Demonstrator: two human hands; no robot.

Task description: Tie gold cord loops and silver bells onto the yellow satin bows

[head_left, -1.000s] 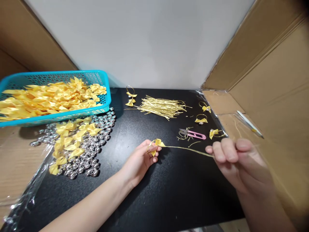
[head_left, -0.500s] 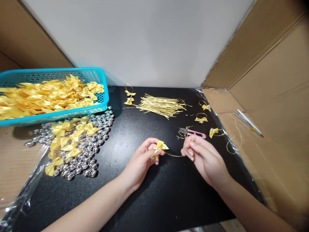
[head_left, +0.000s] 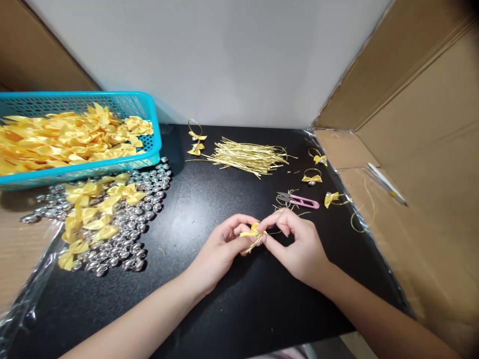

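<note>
A yellow bow (head_left: pixel 255 228) is pinched above the table (head_left: pixel 232 314) by the closed left hand (head_left: pixel 223 243) and met on its right by the nearly closed right hand (head_left: pixel 299 244) (its hold unclear), gold cord (head_left: pixel 276 232) pointing rightward.

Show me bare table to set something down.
Nearly bare: the black table between the silver beads and left hand, and the near stretch below the right hand. Crowded: the left side, with loose yellow bows and the blue basket; also around the pink snips and gold wire bundle.
</note>
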